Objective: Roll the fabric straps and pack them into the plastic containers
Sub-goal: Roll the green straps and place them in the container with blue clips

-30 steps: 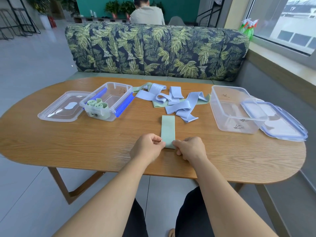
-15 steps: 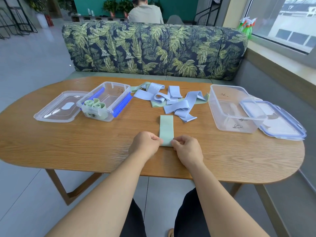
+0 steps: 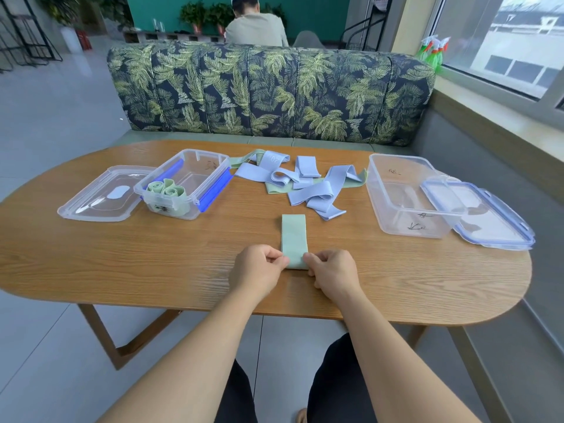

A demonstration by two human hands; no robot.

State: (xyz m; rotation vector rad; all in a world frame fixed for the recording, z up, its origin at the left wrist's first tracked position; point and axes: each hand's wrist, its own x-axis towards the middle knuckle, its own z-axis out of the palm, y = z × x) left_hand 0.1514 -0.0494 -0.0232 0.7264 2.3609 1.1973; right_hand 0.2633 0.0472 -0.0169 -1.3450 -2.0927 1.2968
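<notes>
A pale green fabric strap (image 3: 293, 236) lies flat on the wooden table (image 3: 152, 261), running away from me. My left hand (image 3: 258, 270) pinches its near left corner and my right hand (image 3: 331, 271) pinches its near right corner. Behind it lies a loose pile of light blue and green straps (image 3: 305, 184). At the left stands a clear container with blue clips (image 3: 189, 184) holding rolled green straps (image 3: 166, 190). An empty clear container (image 3: 406, 193) stands at the right.
A clear lid (image 3: 103, 193) lies left of the left container, and a blue-edged lid (image 3: 479, 212) leans on the right container. A leaf-patterned sofa (image 3: 271, 90) runs behind the table, with a person seated beyond it. A window sill lines the right side.
Both hands stay at the near end of the green strap, with their fingers shifting slightly on its edge. The view has tilted a little.
</notes>
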